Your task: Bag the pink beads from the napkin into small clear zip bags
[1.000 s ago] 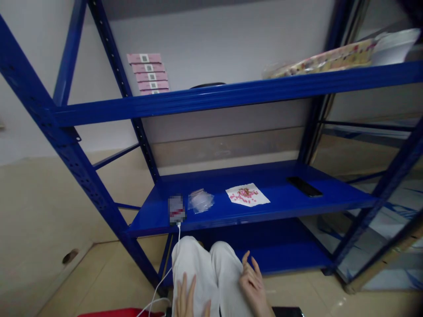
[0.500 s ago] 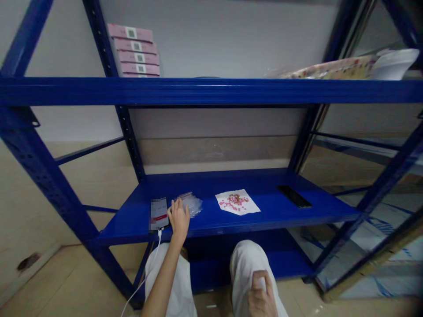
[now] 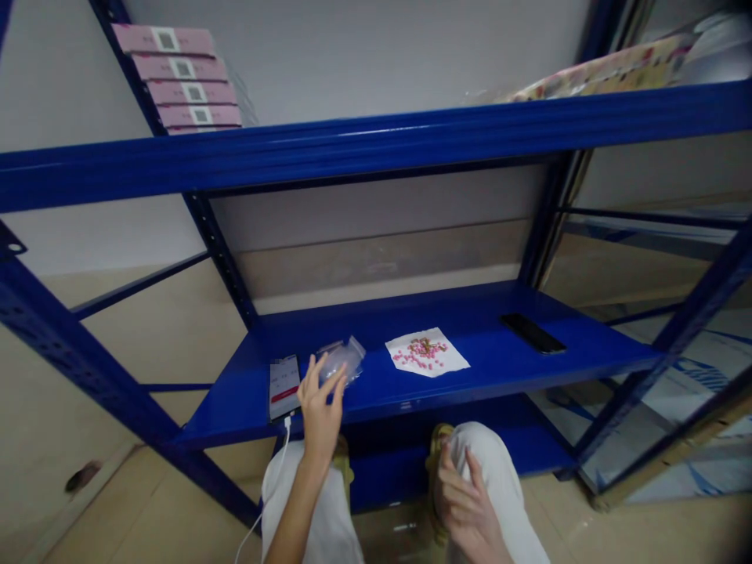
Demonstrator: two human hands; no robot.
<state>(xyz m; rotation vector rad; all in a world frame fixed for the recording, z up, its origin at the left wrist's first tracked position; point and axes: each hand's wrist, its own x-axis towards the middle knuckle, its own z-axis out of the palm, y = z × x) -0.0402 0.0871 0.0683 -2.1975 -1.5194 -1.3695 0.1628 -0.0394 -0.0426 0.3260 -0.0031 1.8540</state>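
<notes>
My left hand (image 3: 321, 403) is at the front left of the blue shelf, with thumb and fingers pinched on a small clear plastic zip bag (image 3: 348, 359). The bag is lifted at a tilt over other clear bags, which it partly covers. A phone (image 3: 285, 386) with a lit screen and a white cable lies just left of this hand. Over my right knee is my right hand (image 3: 467, 497), fingers loosely bent, thumb and forefinger apart, nothing seen in it. Small pink and brownish pieces (image 3: 424, 352) are spread on a white sheet of paper (image 3: 452, 363) mid-shelf.
A dark phone (image 3: 533, 334) lies at the right of the blue shelf (image 3: 376, 313). Above, a blue beam (image 3: 376, 145) crosses the view. The upper level holds stacked pink boxes (image 3: 193, 92) and a patterned package (image 3: 611, 72). Blue posts stand at both sides.
My left hand has picked a clear bag up off the pile. My right hand has opened its fingers a little over the knee. The view has shifted and tilted slightly.
</notes>
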